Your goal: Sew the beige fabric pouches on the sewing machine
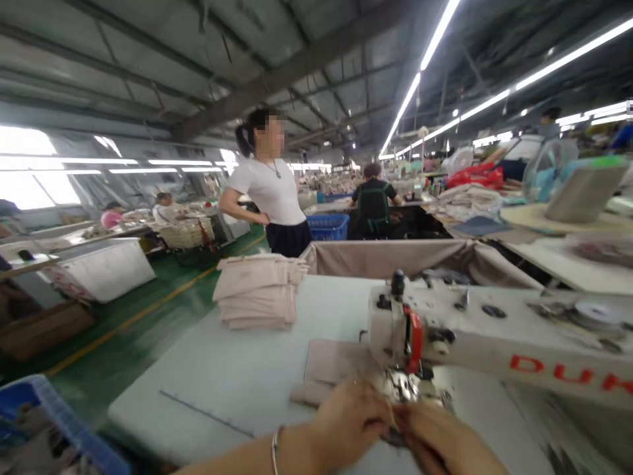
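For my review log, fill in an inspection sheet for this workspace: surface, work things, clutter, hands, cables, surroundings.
Surface: pale table with a thin dark line on its near left part.
Work things: sewing machine on the right; beige cloth lying at its left end.
Clutter: uneven stack of folded cloth toward the back; blue basket holding cloth at lower left.
Hands: left hand and right hand close together just in front of the machine; exact grip unclear.
Cables: nothing seen clearly.
Surroundings: person in a white top standing beyond the table; green floor with a yellow line.
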The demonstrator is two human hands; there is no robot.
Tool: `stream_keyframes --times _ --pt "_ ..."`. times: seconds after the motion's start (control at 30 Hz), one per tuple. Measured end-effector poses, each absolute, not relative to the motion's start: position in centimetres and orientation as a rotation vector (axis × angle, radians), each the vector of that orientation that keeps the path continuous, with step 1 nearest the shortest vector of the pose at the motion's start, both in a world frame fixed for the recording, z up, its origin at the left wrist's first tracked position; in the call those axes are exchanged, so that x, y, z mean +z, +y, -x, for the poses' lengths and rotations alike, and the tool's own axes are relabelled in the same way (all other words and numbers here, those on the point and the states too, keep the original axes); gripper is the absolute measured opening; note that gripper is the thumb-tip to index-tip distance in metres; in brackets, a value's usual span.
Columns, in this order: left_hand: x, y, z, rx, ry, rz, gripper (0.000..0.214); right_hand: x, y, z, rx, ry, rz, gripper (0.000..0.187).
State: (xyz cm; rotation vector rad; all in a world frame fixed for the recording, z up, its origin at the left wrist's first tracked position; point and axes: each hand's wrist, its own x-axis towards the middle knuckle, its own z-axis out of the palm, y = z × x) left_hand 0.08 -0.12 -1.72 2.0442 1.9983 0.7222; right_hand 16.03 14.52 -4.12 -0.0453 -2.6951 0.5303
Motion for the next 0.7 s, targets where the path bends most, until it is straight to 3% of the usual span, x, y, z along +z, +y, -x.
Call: stream_keyframes --times 0.07,0.7 --pt "-2.6 -0.4 -0.2 0.771 2.021 -2.069 0.010 -4.4 14.7 -16.6 0.623 -2.736 -0.184 0.023" --pt "-2.5 0.5 1.7 0.923 1.930 -2.160 0.009 -3.4 14.4 -16.4 0.702 -2.712 -0.028 0.025"
